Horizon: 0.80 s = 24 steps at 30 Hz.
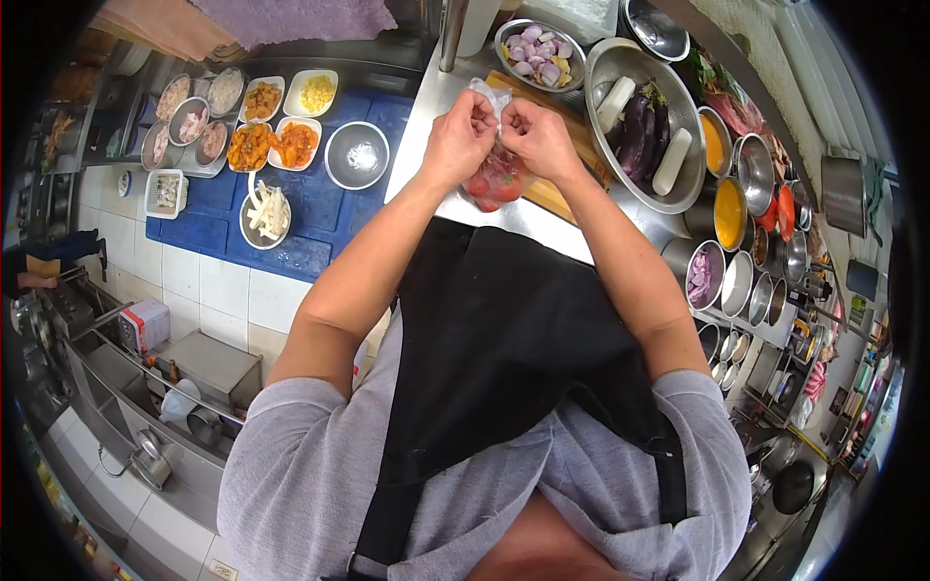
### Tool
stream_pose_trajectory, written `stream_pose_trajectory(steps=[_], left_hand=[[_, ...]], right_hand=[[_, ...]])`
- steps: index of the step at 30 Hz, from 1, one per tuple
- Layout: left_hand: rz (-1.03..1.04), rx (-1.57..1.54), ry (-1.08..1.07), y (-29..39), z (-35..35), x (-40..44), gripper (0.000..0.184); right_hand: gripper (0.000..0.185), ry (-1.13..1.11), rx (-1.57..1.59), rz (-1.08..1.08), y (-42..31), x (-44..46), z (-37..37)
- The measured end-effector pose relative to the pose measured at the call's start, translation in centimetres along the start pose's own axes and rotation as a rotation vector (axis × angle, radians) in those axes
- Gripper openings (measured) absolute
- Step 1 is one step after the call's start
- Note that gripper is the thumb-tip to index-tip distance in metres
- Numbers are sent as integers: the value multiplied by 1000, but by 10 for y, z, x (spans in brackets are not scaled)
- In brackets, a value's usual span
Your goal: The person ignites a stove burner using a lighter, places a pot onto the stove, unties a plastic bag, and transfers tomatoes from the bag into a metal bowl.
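Note:
A clear plastic bag (496,184) with red pieces inside, which look like tomatoes, hangs or rests at the counter edge in front of me. My left hand (463,140) is closed, its fingertips pinching the gathered neck of the bag. From the other side, my right hand (536,143) pinches the same neck, close to the left fingers. Whether the neck is knotted is hidden by the fingers. Behind and right of the bag lies a wooden cutting board (562,200), partly covered by my right hand and forearm.
A large steel bowl (603,160) with eggplants and pale white vegetables stands right. Beyond the board sits a bowl of cut onions (533,60). On the left, a blue surface (208,215) carries several dishes and an almost bare metal bowl (357,155). Steel pots (728,213) line the right.

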<state>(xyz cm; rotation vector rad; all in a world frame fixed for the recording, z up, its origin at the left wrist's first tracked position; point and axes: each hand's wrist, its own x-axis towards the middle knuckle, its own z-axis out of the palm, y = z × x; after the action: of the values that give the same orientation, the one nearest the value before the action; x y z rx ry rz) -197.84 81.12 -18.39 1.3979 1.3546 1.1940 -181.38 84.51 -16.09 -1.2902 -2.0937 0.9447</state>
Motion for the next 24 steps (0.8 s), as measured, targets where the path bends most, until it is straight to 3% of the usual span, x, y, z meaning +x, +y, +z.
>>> stream_pose_trajectory(steps=[2,5,12,18,22,24], left_hand=[[19,44,65,0,5,-5,24],[40,83,147,0,11,-12,19],[95,29,113,-6,9,-13,14],[-113,-35,-1,-20,3,-1,15],[-108,44,-1,-12,-2,0,14],[-9,152,34,-10,-4,3,14]], right_hand=[[8,35,273,145,7,0,6],[3,104,546,184,17,-5,18],[4,131,656,187,22,-7,17],[7,114,223,55,4,-7,8],[9,109,-68,-160,-5,-1,1],[10,118,-197,-236,-13,3,-4]])
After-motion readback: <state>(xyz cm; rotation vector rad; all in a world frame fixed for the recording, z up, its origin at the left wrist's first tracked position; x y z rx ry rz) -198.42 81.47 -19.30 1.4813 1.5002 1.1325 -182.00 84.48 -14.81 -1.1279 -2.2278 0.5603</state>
